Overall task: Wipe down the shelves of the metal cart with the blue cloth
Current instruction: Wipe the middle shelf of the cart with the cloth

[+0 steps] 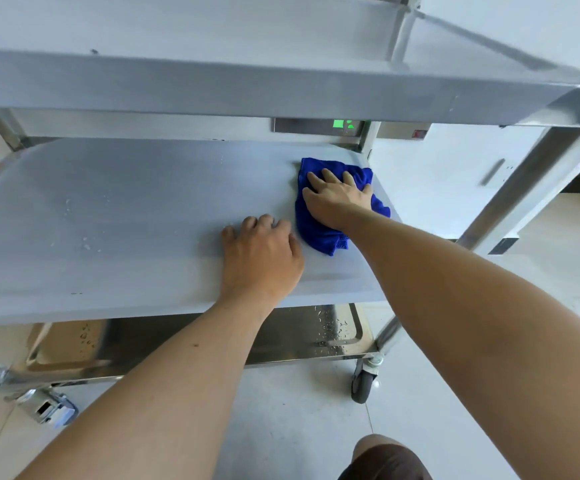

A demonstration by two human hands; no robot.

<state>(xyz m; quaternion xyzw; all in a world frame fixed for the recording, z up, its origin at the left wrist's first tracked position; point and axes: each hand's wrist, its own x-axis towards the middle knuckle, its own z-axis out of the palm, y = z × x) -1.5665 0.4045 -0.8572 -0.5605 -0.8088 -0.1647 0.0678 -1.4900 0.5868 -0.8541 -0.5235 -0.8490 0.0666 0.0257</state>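
The metal cart has three shelves: a top shelf, a middle shelf and a bottom shelf. A crumpled blue cloth lies at the right end of the middle shelf. My right hand presses flat on the cloth with its fingers spread. Just left of the cloth, my left hand rests palm down on the bare middle shelf near its front edge, fingers slightly curled and holding nothing. Water droplets show on the middle shelf's left part and on the bottom shelf.
The cart's upright posts stand at the right, and caster wheels sit on the pale tiled floor. A metal box with a green light shows behind the middle shelf. My knee is at the bottom edge.
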